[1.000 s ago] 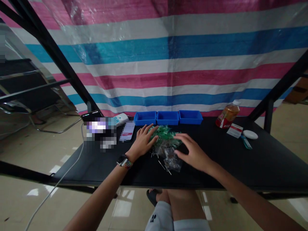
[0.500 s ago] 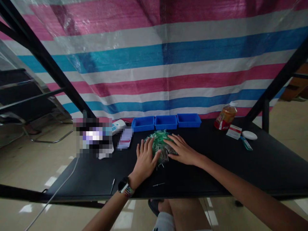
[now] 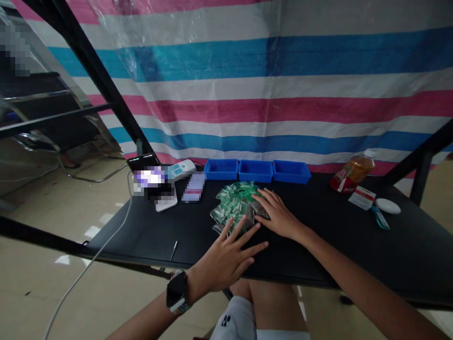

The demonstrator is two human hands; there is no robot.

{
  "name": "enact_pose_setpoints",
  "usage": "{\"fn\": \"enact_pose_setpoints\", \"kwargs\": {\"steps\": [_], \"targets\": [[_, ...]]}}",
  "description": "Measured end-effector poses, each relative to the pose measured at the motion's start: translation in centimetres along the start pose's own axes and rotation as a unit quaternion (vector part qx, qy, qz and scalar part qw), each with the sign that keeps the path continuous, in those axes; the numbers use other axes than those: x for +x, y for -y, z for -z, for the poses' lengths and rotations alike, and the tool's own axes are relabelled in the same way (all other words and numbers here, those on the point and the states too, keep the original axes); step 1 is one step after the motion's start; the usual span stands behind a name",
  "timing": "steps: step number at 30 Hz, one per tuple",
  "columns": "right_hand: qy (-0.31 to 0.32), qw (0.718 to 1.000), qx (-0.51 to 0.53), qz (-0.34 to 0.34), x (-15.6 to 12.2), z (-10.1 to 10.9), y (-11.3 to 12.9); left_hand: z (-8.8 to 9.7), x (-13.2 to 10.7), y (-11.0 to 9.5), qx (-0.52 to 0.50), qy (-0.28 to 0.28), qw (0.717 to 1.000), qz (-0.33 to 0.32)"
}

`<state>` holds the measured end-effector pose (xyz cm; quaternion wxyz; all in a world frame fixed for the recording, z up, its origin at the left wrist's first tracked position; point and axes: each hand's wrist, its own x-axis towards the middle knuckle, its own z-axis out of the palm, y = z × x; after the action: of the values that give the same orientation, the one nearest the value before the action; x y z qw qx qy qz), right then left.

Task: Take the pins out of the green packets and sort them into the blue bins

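Note:
A heap of small clear plastic packets (image 3: 231, 203), many showing green and a few darker, lies on the black table. My left hand (image 3: 226, 259), with a watch (image 3: 177, 290) on its wrist, hovers or rests at the near side of the heap; contact is unclear. Its fingers are spread and point to the right. On the heap's right side lies my right hand (image 3: 278, 216), fingers stretched out over the packets and the thumb side low. Neither hand grips anything visible.
Three blue trays (image 3: 255, 170) stand in a row behind the heap. To the left are phones (image 3: 193, 188) and a white device (image 3: 181, 168); a thin metal rod (image 3: 174, 250) lies nearer. A drink bottle (image 3: 353, 171), card (image 3: 362, 197) and white round object (image 3: 388, 206) sit right.
My left hand has moved from the heap's left side to its near side, uncovering the packets there. My right hand stays at the right side. The camera view has shifted.

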<state>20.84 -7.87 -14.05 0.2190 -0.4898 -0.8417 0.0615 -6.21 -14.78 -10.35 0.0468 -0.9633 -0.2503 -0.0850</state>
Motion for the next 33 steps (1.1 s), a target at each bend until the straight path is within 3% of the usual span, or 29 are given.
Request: {"fn": "enact_pose_setpoints", "kwargs": {"steps": [6, 11, 16, 19, 21, 23, 25, 29, 33], "targets": [[-0.003, 1.000, 0.004, 0.012, 0.0, 0.1, -0.2, 0.1, 1.9, 1.1, 0.016, -0.010, 1.000, 0.025], [-0.019, 1.000, 0.019, 0.012, -0.1, -0.1, -0.5, -0.4, 4.1, 2.5, 0.039, -0.031, 0.995, 0.087], [-0.039, 0.999, 0.023, 0.007, -0.3, -0.3, -0.7, 1.1, 2.7, 2.4, -0.002, -0.064, 0.978, 0.199], [-0.043, 0.999, 0.026, 0.001, -0.5, -0.1, -0.5, 2.2, -0.5, 1.8, -0.018, -0.109, 0.941, 0.321], [-0.042, 0.999, 0.032, 0.007, -0.6, 0.2, -0.2, 2.4, -3.0, 1.6, 0.005, -0.144, 0.881, 0.450], [-0.036, 0.998, 0.046, 0.022, -0.7, 0.6, 0.3, 2.2, -5.6, 1.4, 0.052, -0.129, 0.824, 0.550], [-0.028, 0.997, 0.062, 0.040, -0.8, 1.2, 0.8, 2.0, -7.6, 1.3, 0.091, -0.076, 0.798, 0.591], [-0.027, 0.994, 0.086, 0.062, -1.2, 2.1, 2.5, 1.5, -8.9, 1.2, 0.074, -0.016, 0.820, 0.567], [-0.041, 0.995, 0.065, 0.063, -2.2, 1.9, 5.4, 1.0, -6.3, 1.4, 0.024, -0.032, 0.845, 0.533]]}}
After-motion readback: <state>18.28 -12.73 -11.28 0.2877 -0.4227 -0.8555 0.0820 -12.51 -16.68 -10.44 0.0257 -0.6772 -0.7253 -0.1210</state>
